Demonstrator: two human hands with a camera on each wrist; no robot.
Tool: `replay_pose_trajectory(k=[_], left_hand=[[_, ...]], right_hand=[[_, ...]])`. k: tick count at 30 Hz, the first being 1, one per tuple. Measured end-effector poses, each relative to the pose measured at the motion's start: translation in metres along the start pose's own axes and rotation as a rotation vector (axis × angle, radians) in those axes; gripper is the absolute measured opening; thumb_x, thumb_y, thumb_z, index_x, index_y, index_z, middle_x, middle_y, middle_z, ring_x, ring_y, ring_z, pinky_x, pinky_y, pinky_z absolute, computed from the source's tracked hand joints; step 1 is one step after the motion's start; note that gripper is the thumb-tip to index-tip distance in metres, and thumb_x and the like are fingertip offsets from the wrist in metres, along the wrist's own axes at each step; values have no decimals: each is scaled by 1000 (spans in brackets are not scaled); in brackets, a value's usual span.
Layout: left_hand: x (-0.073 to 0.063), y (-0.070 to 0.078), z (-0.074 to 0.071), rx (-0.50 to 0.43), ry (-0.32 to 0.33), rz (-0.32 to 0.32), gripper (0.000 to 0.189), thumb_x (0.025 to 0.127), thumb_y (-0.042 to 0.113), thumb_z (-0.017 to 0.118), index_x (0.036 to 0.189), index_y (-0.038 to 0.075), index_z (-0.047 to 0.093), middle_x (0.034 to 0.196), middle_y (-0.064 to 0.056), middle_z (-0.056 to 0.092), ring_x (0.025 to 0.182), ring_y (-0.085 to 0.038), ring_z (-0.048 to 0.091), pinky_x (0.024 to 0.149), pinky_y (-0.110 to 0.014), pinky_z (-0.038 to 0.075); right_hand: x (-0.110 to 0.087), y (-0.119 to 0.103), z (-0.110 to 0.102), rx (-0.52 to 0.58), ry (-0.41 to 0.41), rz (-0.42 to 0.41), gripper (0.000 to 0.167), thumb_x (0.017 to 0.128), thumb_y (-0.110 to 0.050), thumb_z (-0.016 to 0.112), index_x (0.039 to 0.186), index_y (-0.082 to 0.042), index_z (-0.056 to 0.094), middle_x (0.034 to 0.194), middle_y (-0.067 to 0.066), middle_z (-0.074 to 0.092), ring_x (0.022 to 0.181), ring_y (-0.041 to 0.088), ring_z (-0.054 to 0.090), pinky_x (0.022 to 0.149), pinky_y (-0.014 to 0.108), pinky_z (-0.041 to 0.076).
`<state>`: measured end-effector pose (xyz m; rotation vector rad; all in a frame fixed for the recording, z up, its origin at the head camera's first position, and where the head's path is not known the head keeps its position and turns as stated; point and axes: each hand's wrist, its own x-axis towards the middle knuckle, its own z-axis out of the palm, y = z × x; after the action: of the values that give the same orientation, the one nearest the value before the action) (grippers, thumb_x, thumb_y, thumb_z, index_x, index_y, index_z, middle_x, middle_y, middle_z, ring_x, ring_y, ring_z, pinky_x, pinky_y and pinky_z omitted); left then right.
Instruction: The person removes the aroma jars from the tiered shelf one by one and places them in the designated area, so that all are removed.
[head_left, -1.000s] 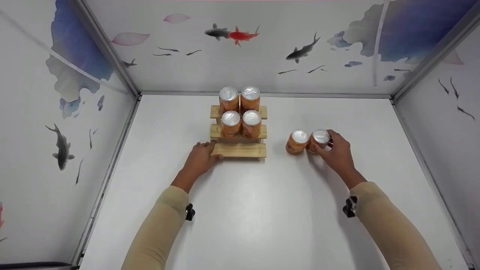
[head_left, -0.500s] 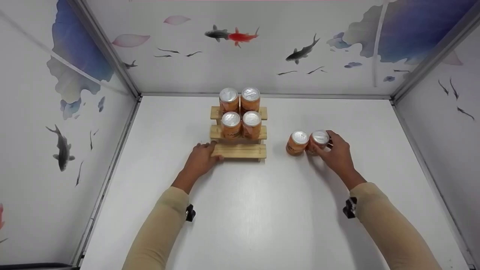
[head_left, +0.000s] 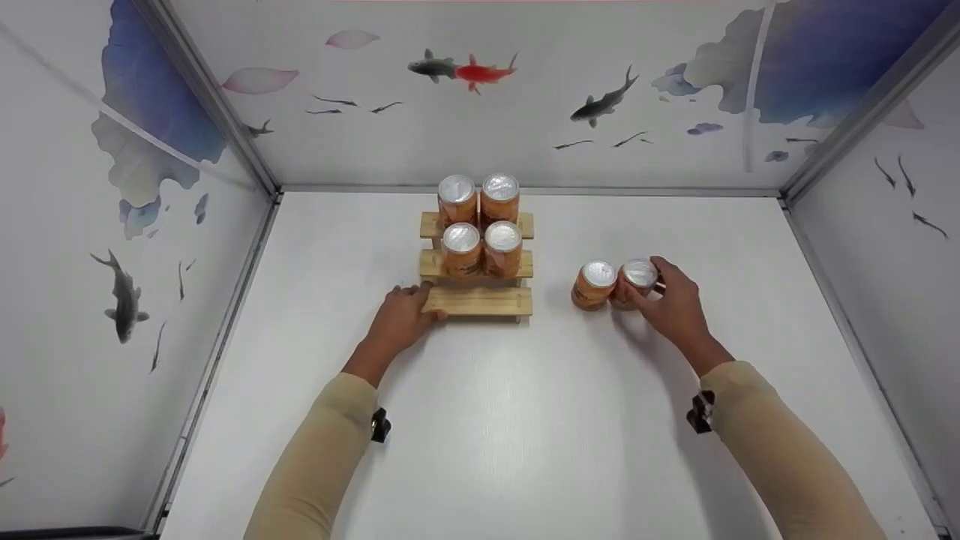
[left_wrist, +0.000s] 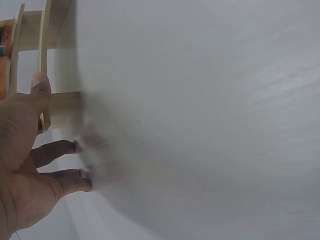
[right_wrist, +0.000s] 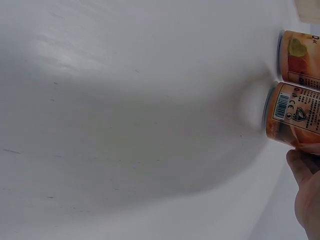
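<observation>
A three-step wooden stand [head_left: 480, 301] is at the middle back of the table. My left hand [head_left: 403, 319] grips the left end of its lowest step, the thumb [left_wrist: 41, 85] on the front edge. Two of that hand's fingers reach down close over the table in the left wrist view. To the right of the stand, two orange cans with silver lids stand upright side by side. My right hand [head_left: 671, 304] holds the right-hand can [head_left: 638, 276] from its right side, thumb in front and fingers behind. The left-hand can [head_left: 594, 286] sits right against it.
Several like cans stand upright on the stand: a pair on the top step [head_left: 477, 196] and a pair on the middle step [head_left: 481, 251]. Panels painted with fish enclose the white table [head_left: 510, 420] at the back [head_left: 540, 150], left and right.
</observation>
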<state>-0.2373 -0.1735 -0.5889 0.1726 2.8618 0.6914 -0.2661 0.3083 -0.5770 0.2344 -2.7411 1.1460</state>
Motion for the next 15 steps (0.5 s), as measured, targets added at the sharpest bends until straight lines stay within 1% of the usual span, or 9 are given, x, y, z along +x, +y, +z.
replay_pose_trajectory(k=[5,9,12,15], left_hand=[[0,0,1,0,-2,0,77,109,49,68,167,2,47,164,-31,54,156,-53,47,135,-60,34],[0,0,1,-5,-4,-4,77,109,49,67,167,2,46,164,-31,53,157,-54,46,134,-60,35],[0,1,1,-4,-3,-5,77,110,48,67,167,3,46,164,-30,54,157,-54,46,134,-60,34],[0,1,1,-1,-1,-9,76,110,48,67,167,3,46,164,-30,54,157,-53,46,134,-60,35]], right_hand=[[3,-7,-2,-44,5,-20,72,102,-21,82,155,14,49,147,37,61,136,54,64,109,66,58],[7,-15,-2,-96,23,-45,72,103,-27,81,155,12,50,146,35,63,139,53,61,116,69,51],[11,-22,-1,-104,28,-60,70,104,-29,80,155,10,52,147,34,64,141,52,60,120,70,48],[16,-28,1,-87,24,-71,70,104,-32,80,155,8,54,148,33,64,141,51,61,120,69,47]])
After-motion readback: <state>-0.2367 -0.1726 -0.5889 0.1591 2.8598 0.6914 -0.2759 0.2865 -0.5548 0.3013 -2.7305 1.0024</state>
